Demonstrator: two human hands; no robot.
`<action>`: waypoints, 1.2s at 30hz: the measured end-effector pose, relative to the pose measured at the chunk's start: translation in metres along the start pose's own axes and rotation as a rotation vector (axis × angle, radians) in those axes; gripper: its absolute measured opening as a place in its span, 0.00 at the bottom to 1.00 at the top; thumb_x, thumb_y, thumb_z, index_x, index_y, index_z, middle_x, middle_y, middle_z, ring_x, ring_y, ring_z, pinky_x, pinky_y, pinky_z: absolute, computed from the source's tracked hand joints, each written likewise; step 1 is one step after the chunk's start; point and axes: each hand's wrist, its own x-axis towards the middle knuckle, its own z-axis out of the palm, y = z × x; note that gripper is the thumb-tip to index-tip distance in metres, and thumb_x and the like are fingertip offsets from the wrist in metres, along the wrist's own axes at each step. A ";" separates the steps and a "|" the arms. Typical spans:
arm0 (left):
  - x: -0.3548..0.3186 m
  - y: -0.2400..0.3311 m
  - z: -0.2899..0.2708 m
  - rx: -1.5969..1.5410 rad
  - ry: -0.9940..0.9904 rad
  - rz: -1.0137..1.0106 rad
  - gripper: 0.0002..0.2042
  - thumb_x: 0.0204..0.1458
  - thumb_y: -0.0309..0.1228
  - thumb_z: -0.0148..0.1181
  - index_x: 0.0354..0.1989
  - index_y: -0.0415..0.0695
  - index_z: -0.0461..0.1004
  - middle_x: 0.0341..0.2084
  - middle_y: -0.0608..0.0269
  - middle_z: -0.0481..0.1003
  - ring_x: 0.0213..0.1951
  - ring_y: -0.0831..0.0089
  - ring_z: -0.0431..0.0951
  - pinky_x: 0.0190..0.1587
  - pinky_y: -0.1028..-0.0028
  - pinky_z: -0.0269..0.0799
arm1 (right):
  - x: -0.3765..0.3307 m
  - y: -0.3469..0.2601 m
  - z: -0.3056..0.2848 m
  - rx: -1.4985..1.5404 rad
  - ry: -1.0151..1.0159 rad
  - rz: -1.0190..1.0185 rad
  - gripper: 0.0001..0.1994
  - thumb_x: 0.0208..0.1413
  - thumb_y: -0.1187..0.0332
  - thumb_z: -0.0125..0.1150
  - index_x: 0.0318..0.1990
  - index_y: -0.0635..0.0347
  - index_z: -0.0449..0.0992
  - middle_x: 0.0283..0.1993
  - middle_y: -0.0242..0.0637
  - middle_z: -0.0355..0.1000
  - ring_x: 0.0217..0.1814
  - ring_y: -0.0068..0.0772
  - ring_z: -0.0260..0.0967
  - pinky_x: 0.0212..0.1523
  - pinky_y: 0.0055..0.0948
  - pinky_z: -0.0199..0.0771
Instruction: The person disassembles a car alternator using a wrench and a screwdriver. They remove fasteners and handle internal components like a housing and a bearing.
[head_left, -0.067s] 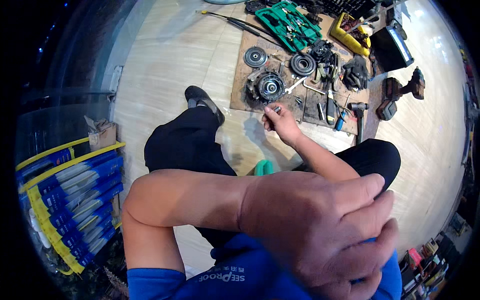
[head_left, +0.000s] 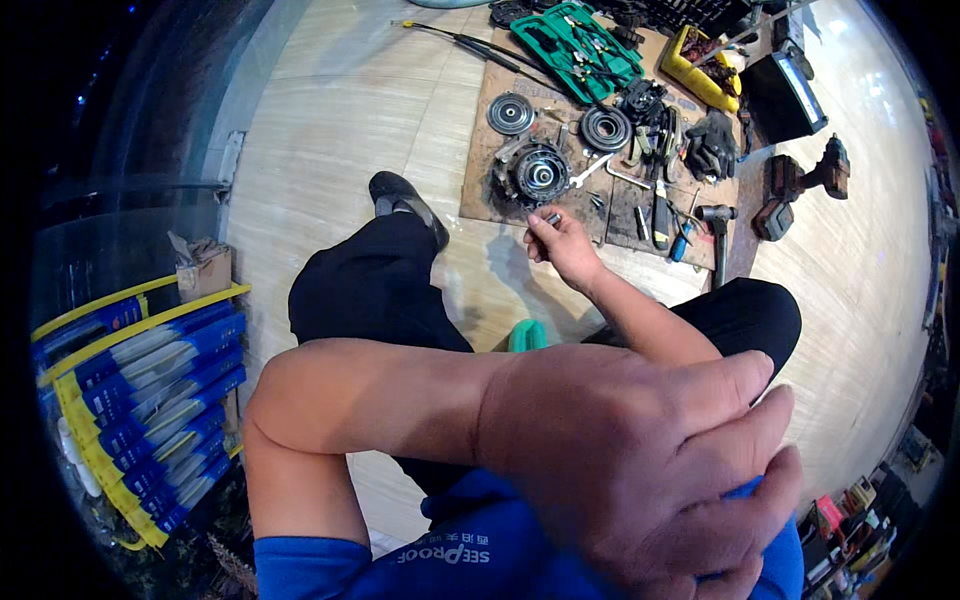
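Note:
My left hand (head_left: 620,440) is raised large and close at the lower right, its forearm lying across my lap. The fingers are loosely bent with gaps between them; nothing shows in them, though the fingertips are partly hidden. Farther out, my right hand (head_left: 565,250) is closed, pinching a small short metal cylinder (head_left: 552,218) between thumb and fingers. Just beyond it a round pulley-faced machine part (head_left: 540,175) stands on a cardboard sheet (head_left: 485,190). Beside that part lie an open-end wrench (head_left: 590,171) and two loose ringed pulleys (head_left: 511,114).
An open green tool case (head_left: 578,50), a yellow container (head_left: 700,72), black gloves (head_left: 712,146) and a hammer (head_left: 719,235) lie around the cardboard. A cordless drill (head_left: 828,168) rests on the floor at right. At left stands a yellow rack (head_left: 150,325) with blue packages.
The fingers of my left hand have shifted slightly right and spread a little. My right hand and the metal cylinder stay in place.

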 end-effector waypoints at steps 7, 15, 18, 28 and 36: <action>0.001 0.001 -0.015 -0.033 -0.115 -0.003 0.12 0.47 0.35 0.61 0.35 0.40 0.74 0.34 0.52 0.74 0.36 0.57 0.78 0.40 0.62 0.81 | 0.013 0.014 -0.008 -0.572 0.131 -0.100 0.05 0.60 0.70 0.54 0.35 0.62 0.70 0.26 0.36 0.71 0.24 0.29 0.72 0.26 0.31 0.74; -0.017 -0.068 -0.070 0.372 -1.417 -0.562 0.27 0.50 0.38 0.63 0.60 0.46 0.67 0.57 0.47 0.68 0.56 0.51 0.72 0.56 0.54 0.68 | 0.032 0.067 -0.024 -0.701 0.177 -0.636 0.10 0.56 0.72 0.54 0.44 0.65 0.74 0.36 0.54 0.75 0.42 0.61 0.73 0.47 0.51 0.73; -0.007 -0.109 -0.088 0.395 -1.663 -1.146 0.31 0.50 0.38 0.66 0.62 0.43 0.65 0.52 0.44 0.71 0.54 0.49 0.73 0.56 0.59 0.69 | 0.000 0.002 -0.006 -1.085 0.012 -0.532 0.13 0.55 0.64 0.62 0.43 0.61 0.75 0.39 0.58 0.74 0.45 0.59 0.72 0.47 0.49 0.72; -0.025 -0.136 -0.105 0.394 -1.467 -1.087 0.31 0.51 0.34 0.66 0.64 0.42 0.63 0.54 0.44 0.71 0.57 0.49 0.71 0.59 0.60 0.68 | -0.012 -0.016 0.003 -1.075 0.060 -0.360 0.17 0.57 0.60 0.58 0.44 0.66 0.74 0.40 0.60 0.73 0.45 0.63 0.71 0.48 0.50 0.71; -0.029 -0.142 -0.105 0.410 -1.439 -1.018 0.29 0.52 0.37 0.66 0.61 0.42 0.65 0.51 0.44 0.73 0.54 0.49 0.73 0.55 0.58 0.71 | -0.012 0.009 -0.010 -1.014 0.064 -0.574 0.24 0.54 0.77 0.51 0.61 0.68 0.64 0.45 0.57 0.73 0.46 0.61 0.72 0.52 0.48 0.71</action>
